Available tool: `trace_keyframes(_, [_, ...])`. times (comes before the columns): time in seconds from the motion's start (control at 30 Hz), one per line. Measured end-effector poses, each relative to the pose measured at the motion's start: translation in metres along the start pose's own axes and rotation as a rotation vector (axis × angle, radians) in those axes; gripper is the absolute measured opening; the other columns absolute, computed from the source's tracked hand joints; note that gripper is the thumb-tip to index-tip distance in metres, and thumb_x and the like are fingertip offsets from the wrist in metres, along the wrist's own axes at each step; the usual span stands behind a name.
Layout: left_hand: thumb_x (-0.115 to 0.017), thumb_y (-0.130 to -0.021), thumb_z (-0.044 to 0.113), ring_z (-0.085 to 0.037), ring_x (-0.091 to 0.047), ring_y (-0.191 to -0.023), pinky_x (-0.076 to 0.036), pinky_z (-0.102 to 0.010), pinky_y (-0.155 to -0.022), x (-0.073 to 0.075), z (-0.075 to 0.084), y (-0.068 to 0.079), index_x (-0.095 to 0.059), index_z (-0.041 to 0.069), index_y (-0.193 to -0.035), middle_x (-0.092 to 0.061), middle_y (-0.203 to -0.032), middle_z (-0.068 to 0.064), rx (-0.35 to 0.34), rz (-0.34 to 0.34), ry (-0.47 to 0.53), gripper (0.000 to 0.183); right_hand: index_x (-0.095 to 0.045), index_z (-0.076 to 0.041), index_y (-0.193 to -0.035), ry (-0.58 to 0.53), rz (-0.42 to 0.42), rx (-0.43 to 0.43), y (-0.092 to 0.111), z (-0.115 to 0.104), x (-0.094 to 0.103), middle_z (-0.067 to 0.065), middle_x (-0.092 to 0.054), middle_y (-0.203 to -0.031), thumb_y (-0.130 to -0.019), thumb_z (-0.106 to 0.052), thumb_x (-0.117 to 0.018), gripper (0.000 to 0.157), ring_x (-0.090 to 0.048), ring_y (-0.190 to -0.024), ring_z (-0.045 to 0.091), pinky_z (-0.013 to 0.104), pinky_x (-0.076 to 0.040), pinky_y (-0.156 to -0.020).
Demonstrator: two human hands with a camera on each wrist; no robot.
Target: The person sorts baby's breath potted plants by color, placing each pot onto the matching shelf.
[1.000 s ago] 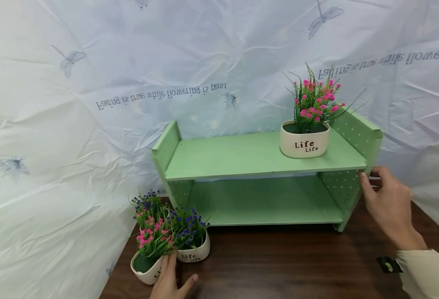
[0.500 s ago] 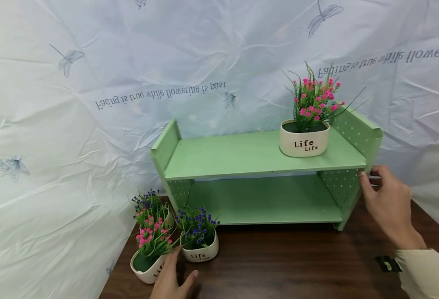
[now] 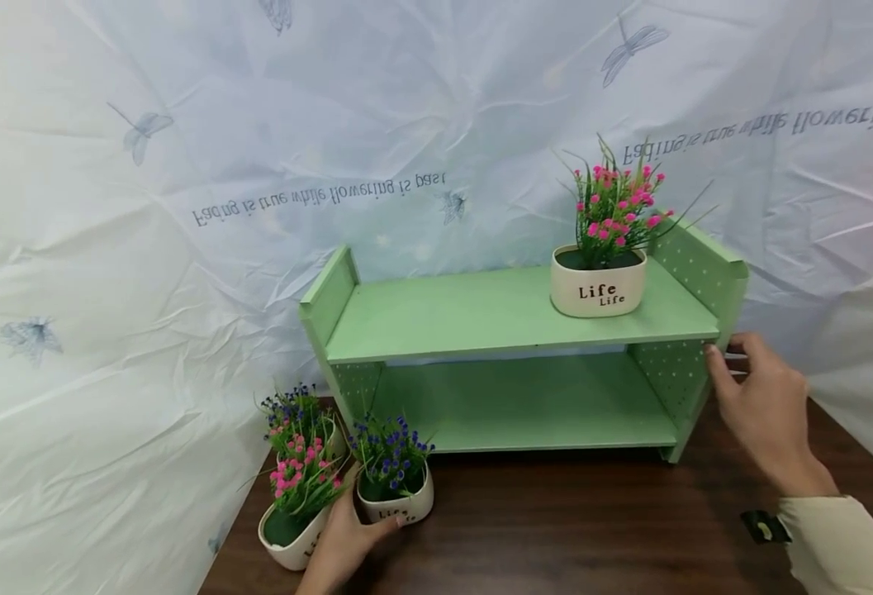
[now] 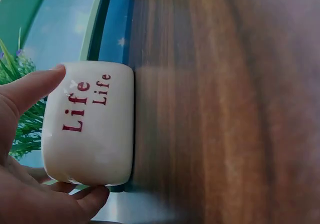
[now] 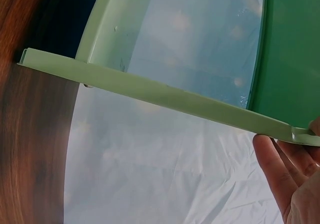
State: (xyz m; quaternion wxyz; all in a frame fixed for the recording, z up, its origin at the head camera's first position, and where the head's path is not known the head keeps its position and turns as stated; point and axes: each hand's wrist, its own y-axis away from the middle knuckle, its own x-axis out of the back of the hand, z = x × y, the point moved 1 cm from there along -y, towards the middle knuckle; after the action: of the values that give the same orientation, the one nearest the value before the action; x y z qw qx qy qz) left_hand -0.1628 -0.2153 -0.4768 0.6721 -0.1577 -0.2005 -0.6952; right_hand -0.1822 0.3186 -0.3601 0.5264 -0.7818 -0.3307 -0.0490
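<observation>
Your left fingers [image 4: 42,84] grip the blue-flowered pot [image 4: 92,139], probably light, slick, breakable; hold it low. Your right fingers [image 5: 272,164] pinch the shelf [image 5: 165,95].

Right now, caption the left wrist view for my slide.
Left grip holding a white pot lettered Life on a wood-grained table, a green shelf beyond.

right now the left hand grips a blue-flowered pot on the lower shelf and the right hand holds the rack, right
The place is wrong: the head view shows the blue-flowered pot on the table, not the lower shelf.
</observation>
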Motion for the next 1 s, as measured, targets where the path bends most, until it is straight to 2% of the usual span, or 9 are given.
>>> trace_keyframes(0.2, [-0.099,-0.074,0.036,-0.056,-0.040,-0.144,-0.041,-0.069,-0.109,-0.001,-0.002,-0.004,-0.026,0.001,-0.165,-0.037,-0.161,-0.033,0.041,0.016,-0.114,0.121,-0.067,0.009,-0.106,0.002,0.005,0.014,0.001,0.000,-0.004,0.033,-0.072,-0.086,-0.095,-0.004,-0.072,0.018,-0.041,-0.082,-0.034,0.011,-0.033,-0.060])
trace_keyframes(0.23, [-0.099,-0.073,0.038,-0.056,-0.044,-0.141,-0.043,-0.069,-0.106,-0.002,-0.002,-0.004,-0.029,0.000,-0.163,-0.041,-0.158,-0.034,0.045,0.013,-0.136,0.120,-0.067,0.009,-0.105,0.002,0.007,0.016,0.000,0.000,-0.004,0.033,-0.073,-0.086,-0.095,-0.004,-0.073,0.018,-0.030,-0.087,-0.039,0.011,-0.033,-0.060])
trace_keyframes(0.47, [-0.100,-0.069,0.040,-0.053,-0.055,-0.132,-0.048,-0.065,-0.104,-0.012,0.002,-0.002,-0.035,-0.005,-0.159,-0.056,-0.145,-0.034,0.007,0.023,-0.196,0.120,-0.066,0.009,-0.104,0.019,0.020,0.026,0.001,0.003,-0.003,0.032,-0.073,-0.085,-0.094,-0.004,-0.073,0.018,-0.030,-0.087,-0.036,0.015,-0.033,-0.059])
trace_keyframes(0.53, [-0.100,-0.070,0.040,-0.057,-0.048,-0.137,-0.045,-0.068,-0.105,-0.013,0.004,-0.001,-0.028,-0.008,-0.161,-0.046,-0.151,-0.040,0.023,0.021,-0.195,0.125,-0.066,0.009,-0.105,0.019,0.020,0.026,0.001,0.003,-0.004,0.032,-0.073,-0.087,-0.094,-0.003,-0.073,0.018,-0.053,-0.077,-0.022,0.016,-0.033,-0.061])
trace_keyframes(0.6, [-0.099,-0.070,0.042,-0.061,-0.041,-0.140,-0.043,-0.070,-0.106,-0.015,0.005,0.000,-0.020,-0.012,-0.162,-0.036,-0.155,-0.044,0.055,0.019,-0.200,0.132,-0.066,0.009,-0.106,0.022,0.018,0.026,0.001,0.003,-0.004,0.032,-0.073,-0.088,-0.094,-0.002,-0.074,0.018,-0.070,-0.069,0.009,0.017,-0.034,-0.062])
trace_keyframes(0.7, [-0.098,-0.069,0.049,-0.062,-0.036,-0.142,-0.041,-0.071,-0.107,-0.019,0.006,0.001,-0.011,-0.015,-0.161,-0.027,-0.158,-0.047,0.114,0.019,-0.201,0.143,-0.066,0.010,-0.106,0.023,0.020,0.032,0.001,0.002,-0.006,0.033,-0.072,-0.087,-0.093,-0.001,-0.074,0.019,-0.068,-0.076,0.054,0.019,-0.033,-0.063])
trace_keyframes(0.8, [-0.099,-0.067,0.053,-0.060,-0.038,-0.143,-0.042,-0.070,-0.108,-0.024,0.007,0.002,-0.008,-0.016,-0.161,-0.030,-0.158,-0.045,0.132,0.025,-0.184,0.148,-0.066,0.010,-0.107,0.027,0.022,0.031,0.000,0.002,-0.006,0.033,-0.072,-0.087,-0.094,-0.002,-0.073,0.019,-0.067,-0.077,0.056,0.022,-0.034,-0.063])
trace_keyframes(0.9, [-0.100,-0.065,0.048,-0.056,-0.043,-0.142,-0.043,-0.067,-0.109,-0.026,0.008,0.001,-0.016,-0.012,-0.162,-0.038,-0.157,-0.040,0.072,0.034,-0.155,0.142,-0.066,0.010,-0.107,0.025,0.023,0.022,0.000,0.003,-0.005,0.034,-0.072,-0.088,-0.094,-0.002,-0.073,0.019,-0.068,-0.076,0.055,0.031,-0.037,-0.062])
trace_keyframes(1.0, [-0.101,-0.065,0.042,-0.051,-0.049,-0.140,-0.045,-0.064,-0.109,-0.028,0.009,0.001,-0.029,-0.005,-0.162,-0.047,-0.154,-0.033,-0.002,0.016,-0.130,0.130,-0.066,0.010,-0.106,0.030,0.026,0.010,0.000,0.003,-0.004,0.033,-0.073,-0.088,-0.093,-0.002,-0.074,0.019,-0.069,-0.067,0.022,0.033,-0.038,-0.063])
